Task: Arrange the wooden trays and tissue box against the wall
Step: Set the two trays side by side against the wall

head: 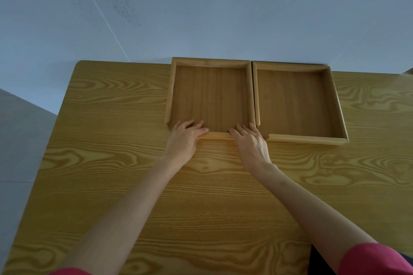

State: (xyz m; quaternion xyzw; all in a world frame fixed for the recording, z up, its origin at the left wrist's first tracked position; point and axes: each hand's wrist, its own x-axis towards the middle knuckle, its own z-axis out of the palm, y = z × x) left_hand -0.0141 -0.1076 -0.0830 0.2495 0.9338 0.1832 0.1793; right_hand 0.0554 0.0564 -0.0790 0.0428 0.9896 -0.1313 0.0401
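Two shallow wooden trays stand side by side at the table's far edge, against the pale wall (201,6). The left tray (210,96) touches the right tray (295,102) along one side. My left hand (185,138) rests flat on the near-left corner of the left tray, fingers spread over its rim. Over the same tray's near-right corner lies my right hand (250,143), fingers stretched forward. Neither hand grips anything. No tissue box is in view.
The wooden table (111,163) has a rounded far-left corner, and grey floor (20,140) shows past its left edge. Bare tabletop lies left of the trays and in front of them. A dark shape shows at the bottom right.
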